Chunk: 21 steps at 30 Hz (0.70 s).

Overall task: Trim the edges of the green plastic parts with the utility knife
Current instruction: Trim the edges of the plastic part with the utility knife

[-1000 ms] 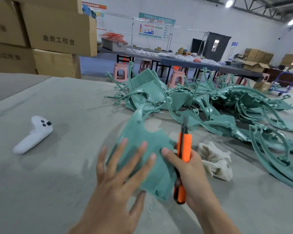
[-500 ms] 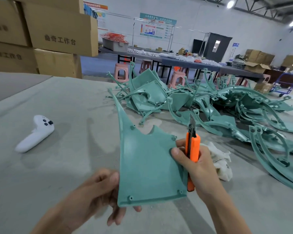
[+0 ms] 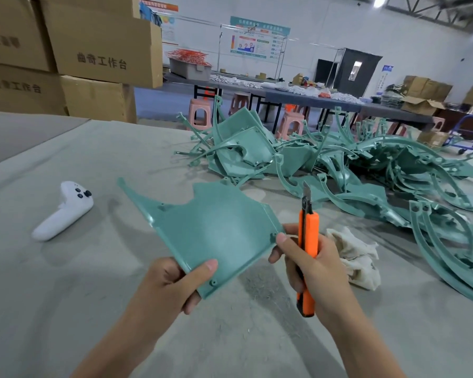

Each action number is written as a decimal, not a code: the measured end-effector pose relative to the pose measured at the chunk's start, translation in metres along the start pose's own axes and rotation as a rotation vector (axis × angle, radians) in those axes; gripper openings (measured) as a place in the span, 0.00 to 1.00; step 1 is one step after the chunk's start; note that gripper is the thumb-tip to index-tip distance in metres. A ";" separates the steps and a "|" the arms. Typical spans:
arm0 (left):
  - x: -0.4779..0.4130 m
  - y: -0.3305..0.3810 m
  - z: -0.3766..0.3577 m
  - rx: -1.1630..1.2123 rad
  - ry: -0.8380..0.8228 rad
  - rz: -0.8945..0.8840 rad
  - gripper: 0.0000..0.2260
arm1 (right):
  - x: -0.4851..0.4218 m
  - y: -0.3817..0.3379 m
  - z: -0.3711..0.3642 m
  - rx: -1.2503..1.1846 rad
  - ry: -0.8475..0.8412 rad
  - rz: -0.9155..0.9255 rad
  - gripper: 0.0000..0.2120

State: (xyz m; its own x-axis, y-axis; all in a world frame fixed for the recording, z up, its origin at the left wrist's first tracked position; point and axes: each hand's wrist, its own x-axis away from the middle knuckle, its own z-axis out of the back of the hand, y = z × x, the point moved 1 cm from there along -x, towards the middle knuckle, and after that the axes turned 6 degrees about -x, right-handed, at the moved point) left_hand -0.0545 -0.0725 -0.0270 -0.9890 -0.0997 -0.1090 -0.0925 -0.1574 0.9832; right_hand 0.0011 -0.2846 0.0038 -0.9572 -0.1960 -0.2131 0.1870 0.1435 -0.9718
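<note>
The left hand [image 3: 172, 285] is pinching the near corner of a green part [image 3: 210, 233], holding it raised. Right of the part, the right hand [image 3: 320, 271] is gripping an orange knife [image 3: 309, 230], blade up, one fingertip touching the part's edge. A pile of parts [image 3: 246, 148] is lying beyond it

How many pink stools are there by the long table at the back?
3 clear: the leftmost stool, the second stool just right of it, the third stool behind the green parts. More may be hidden farther right.
</note>
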 end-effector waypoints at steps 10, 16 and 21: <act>-0.001 -0.001 -0.008 0.091 -0.040 -0.013 0.12 | 0.002 0.005 -0.008 0.084 0.058 0.038 0.18; -0.006 0.001 -0.007 0.131 0.141 -0.043 0.11 | 0.008 0.020 -0.024 0.323 -0.113 0.162 0.13; -0.006 0.003 -0.008 0.148 0.227 -0.035 0.11 | 0.019 0.027 -0.036 0.539 -0.295 0.228 0.25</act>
State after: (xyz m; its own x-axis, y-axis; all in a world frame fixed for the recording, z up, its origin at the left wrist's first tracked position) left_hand -0.0478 -0.0803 -0.0242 -0.9354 -0.3170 -0.1568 -0.1583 -0.0210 0.9872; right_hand -0.0201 -0.2494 -0.0224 -0.7941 -0.4866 -0.3642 0.5360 -0.2780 -0.7971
